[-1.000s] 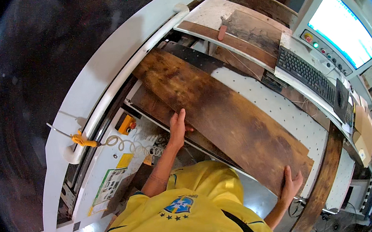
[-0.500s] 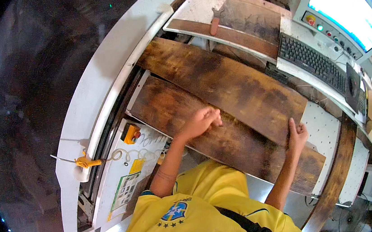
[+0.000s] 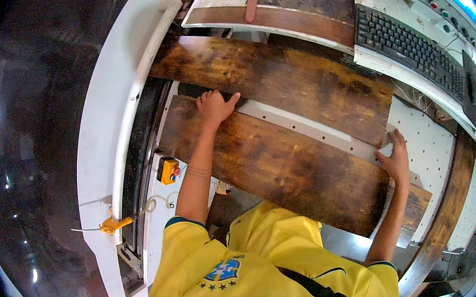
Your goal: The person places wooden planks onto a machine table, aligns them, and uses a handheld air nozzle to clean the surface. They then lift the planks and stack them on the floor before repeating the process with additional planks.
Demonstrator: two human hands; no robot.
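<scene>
Two dark-stained brown boards lie side by side across the machine bed: a far board (image 3: 295, 84) and a near board (image 3: 286, 164). Between them shows a white strip with holes (image 3: 309, 132). My left hand (image 3: 218, 110) rests on the near board's far edge, fingertips bent over it and thumb stretched out to the right. Beside the boards' right ends is my right hand (image 3: 395, 158), open, fingers and thumb apart, its thumb close to the near board's far right corner. A lighter, streaked board end (image 3: 412, 208) juts out beyond the near board, partly behind my right forearm.
A white perforated plate (image 3: 419, 129) lies to the right, edged by a curved brown board (image 3: 452, 195). Beyond are a keyboard (image 3: 401, 44), a control panel (image 3: 432, 6) and an open-end wrench (image 3: 251, 2). On the left stand a yellow switch box (image 3: 168, 171) and a white rail (image 3: 139, 95).
A gap has opened between the two boards. My left hand has moved to the near board's far edge and its fingers have opened. My right hand has let go of the far board's corner.
</scene>
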